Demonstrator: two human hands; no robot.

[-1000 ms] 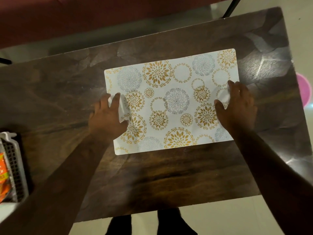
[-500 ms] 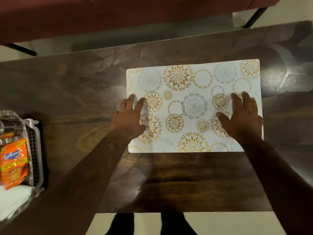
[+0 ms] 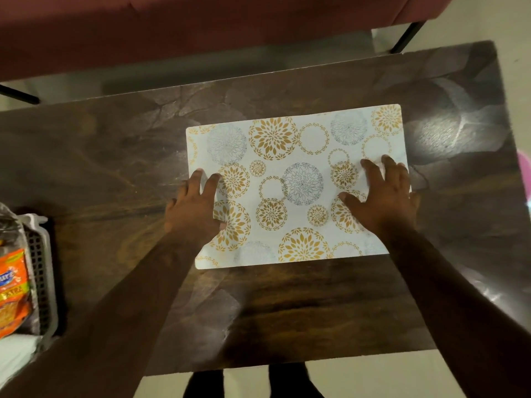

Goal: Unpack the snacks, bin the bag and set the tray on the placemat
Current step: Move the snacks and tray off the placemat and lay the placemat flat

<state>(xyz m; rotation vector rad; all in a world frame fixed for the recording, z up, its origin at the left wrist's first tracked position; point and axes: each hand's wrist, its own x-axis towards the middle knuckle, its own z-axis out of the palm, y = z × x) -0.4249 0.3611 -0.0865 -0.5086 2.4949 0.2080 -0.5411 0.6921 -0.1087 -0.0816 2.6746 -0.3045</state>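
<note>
A: hands?
B: both flat, fingers straight, holding nothing. left hand [image 3: 195, 214] presses the placemat [image 3: 298, 156] at its left edge, right hand [image 3: 385, 202] presses its right side
A: mat position?
B: on the table [image 3: 115, 168], centre-right, long axis running left-right, slightly tilted
A: tray?
B: white mesh tray [image 3: 43, 254] at the far left of view, well apart from the mat. orange snack packet [image 3: 13, 288] inside, clear plastic over it, can't tell if that's the bag
A: nearer hand?
B: left. tray lies to its left and closer to the person, so I'd guess the left reaches, then the tray goes right onto the mat
</note>
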